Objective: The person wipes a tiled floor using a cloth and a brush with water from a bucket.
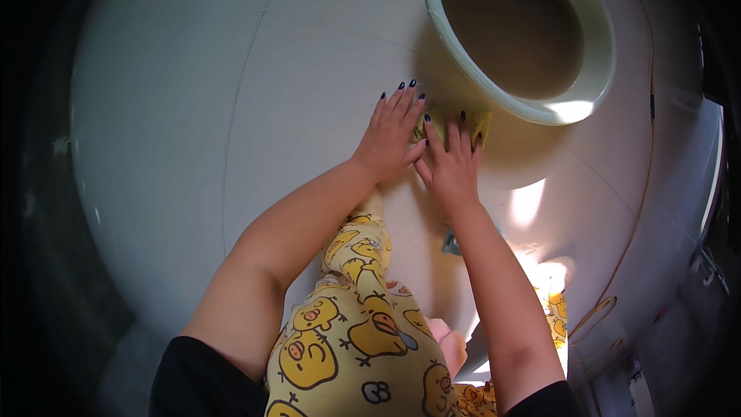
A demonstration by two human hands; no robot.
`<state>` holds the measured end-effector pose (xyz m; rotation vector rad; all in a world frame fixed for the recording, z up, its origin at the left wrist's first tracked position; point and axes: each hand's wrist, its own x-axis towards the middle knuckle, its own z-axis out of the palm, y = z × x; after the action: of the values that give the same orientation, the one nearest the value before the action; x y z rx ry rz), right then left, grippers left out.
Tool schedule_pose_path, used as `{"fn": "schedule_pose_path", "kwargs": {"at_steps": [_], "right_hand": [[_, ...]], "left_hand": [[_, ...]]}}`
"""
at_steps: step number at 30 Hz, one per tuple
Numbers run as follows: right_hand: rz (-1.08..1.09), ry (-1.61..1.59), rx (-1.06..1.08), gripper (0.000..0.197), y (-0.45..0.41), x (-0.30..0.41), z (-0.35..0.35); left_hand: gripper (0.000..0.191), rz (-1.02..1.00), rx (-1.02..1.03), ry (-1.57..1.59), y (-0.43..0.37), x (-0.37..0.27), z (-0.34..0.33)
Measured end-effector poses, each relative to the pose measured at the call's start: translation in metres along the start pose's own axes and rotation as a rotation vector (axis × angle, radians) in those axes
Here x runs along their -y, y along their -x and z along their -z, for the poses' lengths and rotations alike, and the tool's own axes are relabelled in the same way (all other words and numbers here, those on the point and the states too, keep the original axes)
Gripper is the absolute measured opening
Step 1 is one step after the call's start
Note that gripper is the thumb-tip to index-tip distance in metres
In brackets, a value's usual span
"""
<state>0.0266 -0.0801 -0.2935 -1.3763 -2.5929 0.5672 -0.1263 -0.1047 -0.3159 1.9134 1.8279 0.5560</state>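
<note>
My right hand (454, 165) rests palm down with spread fingers on a yellow cloth (483, 124), which lies on the pale tiled floor (312, 75). My left hand (392, 133) lies flat beside it, its fingers spread on the floor at the cloth's left edge; whether its thumb side touches the cloth I cannot tell. Just beyond the cloth, at the upper right, stands a pale green plastic basin (599, 75) holding cloudy brown water (512, 29).
A thin brown cord (642, 185) runs down the floor at the right and loops near the bottom. A small grey-blue object (450, 242) lies by my right forearm. My legs in printed yellow trousers (370, 324) are below, near a pink object (448, 344).
</note>
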Motion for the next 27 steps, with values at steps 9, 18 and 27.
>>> {"fn": "schedule_pose_path", "kwargs": {"at_steps": [9,18,27], "right_hand": [[-0.144,0.299,0.013,0.051,0.007,-0.085,-0.003],[-0.733,0.155,0.016,0.057,0.088,-0.251,0.042],[-0.852,0.028,0.014,0.061,0.175,-0.315,0.04]], "left_hand": [[0.064,0.023,0.05,-0.229,0.01,0.023,0.003],[0.058,0.012,0.036,-0.263,0.007,0.023,0.002],[0.055,-0.023,-0.033,-0.258,0.008,0.026,0.002]]}}
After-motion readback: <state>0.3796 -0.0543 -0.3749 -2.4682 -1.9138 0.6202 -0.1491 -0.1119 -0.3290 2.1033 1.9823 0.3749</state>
